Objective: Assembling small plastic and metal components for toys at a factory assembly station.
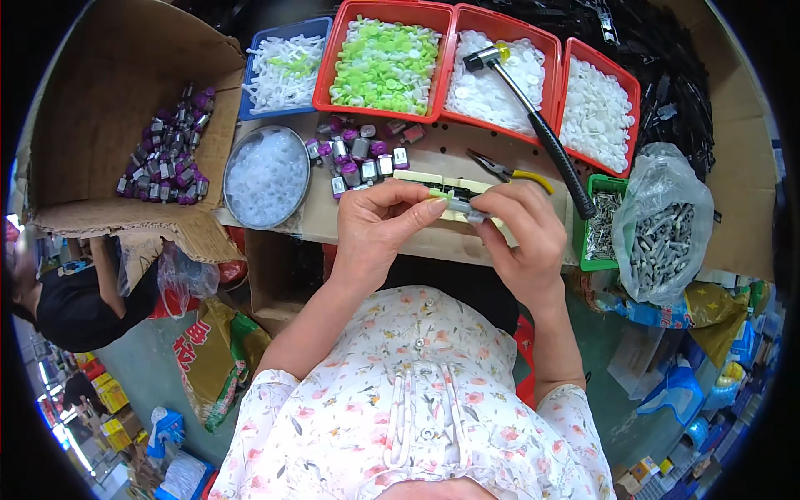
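In the middle of the bench, my left hand [377, 229] pinches a small light-green plastic piece [438, 195] between thumb and fingertips. Facing it, my right hand [527, 237] is closed on a small grey part [477, 215]. The two pieces meet or nearly meet; fingers hide the exact contact. Just behind the fingertips lies a cream-coloured block [408, 176] with dark parts on it, partly covered by my hands. Several purple-and-silver cylindrical parts [360, 150] are heaped to the left of it.
Along the back stand a blue tray of white pins [326, 26] and red trays [333, 98] of green and white pieces. A hammer [550, 137] leans across them; pliers [500, 169] lie nearby. Left are a round bowl [231, 179] and a cardboard box [79, 108]; right, a green bin [597, 265] and plastic bag [637, 237].
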Available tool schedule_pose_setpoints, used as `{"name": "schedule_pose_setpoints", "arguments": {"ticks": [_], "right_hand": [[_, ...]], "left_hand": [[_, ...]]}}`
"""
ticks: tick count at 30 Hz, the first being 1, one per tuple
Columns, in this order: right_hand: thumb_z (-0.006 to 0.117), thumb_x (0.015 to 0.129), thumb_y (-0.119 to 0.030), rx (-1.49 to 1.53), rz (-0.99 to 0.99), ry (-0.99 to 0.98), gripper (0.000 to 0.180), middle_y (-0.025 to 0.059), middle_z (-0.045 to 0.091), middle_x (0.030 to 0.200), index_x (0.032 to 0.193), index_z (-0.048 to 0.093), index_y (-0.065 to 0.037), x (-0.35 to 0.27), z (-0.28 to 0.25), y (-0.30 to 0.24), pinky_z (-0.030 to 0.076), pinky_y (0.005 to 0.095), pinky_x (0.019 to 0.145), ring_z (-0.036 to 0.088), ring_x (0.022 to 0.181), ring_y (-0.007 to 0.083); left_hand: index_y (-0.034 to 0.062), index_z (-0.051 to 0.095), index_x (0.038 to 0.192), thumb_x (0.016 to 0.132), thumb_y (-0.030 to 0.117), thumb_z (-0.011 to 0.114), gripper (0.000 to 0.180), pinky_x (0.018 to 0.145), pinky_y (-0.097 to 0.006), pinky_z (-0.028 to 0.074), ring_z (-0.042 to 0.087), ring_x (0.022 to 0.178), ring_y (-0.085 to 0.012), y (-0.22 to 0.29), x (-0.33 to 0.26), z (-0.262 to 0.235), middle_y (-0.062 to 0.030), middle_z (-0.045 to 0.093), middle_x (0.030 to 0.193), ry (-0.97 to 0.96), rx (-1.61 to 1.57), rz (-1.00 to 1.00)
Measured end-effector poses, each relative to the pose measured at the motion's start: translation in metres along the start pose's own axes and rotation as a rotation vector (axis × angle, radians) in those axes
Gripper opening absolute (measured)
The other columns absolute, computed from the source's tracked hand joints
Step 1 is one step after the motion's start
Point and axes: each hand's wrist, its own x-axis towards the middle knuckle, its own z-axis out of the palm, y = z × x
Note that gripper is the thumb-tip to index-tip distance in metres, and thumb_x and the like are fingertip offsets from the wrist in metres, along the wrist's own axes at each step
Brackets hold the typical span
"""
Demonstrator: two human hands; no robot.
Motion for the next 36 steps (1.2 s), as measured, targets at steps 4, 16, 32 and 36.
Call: {"name": "schedule_pose_setpoints", "arguments": {"ticks": [4,16,32,36], "right_hand": [[0.08,0.074,-0.006,-0.065,-0.064,-0.033,0.03,0.0112,0.067,0.095,0.101,0.069,0.0,0.003,-0.004,-0.002,0.05,0.0361,0.077,0.064,0.087,0.0272],[0.083,0.073,-0.011,0.167,0.148,-0.172,0.032,0.0117,0.066,0.096,0.1,0.071,0.001,0.01,-0.011,-0.004,0.05,0.0342,0.076,0.064,0.087,0.026],[0.081,0.074,-0.012,-0.123,0.179,-0.261,0.03,0.0122,0.065,0.1,0.099,0.069,-0.001,0.001,-0.031,0.019,0.049,0.04,0.079,0.063,0.093,0.0312],[0.08,0.074,-0.014,-0.142,0.132,-0.276,0.029,0.0128,0.062,0.096,0.097,0.067,-0.002,-0.001,-0.029,0.023,0.047,0.0417,0.077,0.061,0.089,0.0325]], "left_hand": [[-0.0017,0.075,0.096,0.084,-0.001,0.078,0.012,0.071,-0.021,0.052,0.064,0.079,-0.007,-0.002,0.001,0.002,-0.0033,0.07,0.09,0.069,-0.054,-0.013],[-0.0031,0.075,0.098,0.082,-0.004,0.076,0.015,0.074,-0.024,0.047,0.059,0.084,-0.0108,-0.004,0.002,-0.005,-0.0052,0.067,0.091,-0.016,0.077,0.099],[-0.001,0.069,0.106,0.073,0.004,0.081,0.035,0.076,-0.038,0.051,0.059,0.089,-0.0284,-0.023,0.003,-0.004,-0.0109,0.064,0.101,-0.093,1.15,0.98],[-0.0037,0.068,0.106,0.076,0.005,0.08,0.034,0.078,-0.038,0.051,0.06,0.09,-0.028,-0.035,0.005,-0.004,-0.0113,0.064,0.102,-0.186,1.225,0.96]]}}
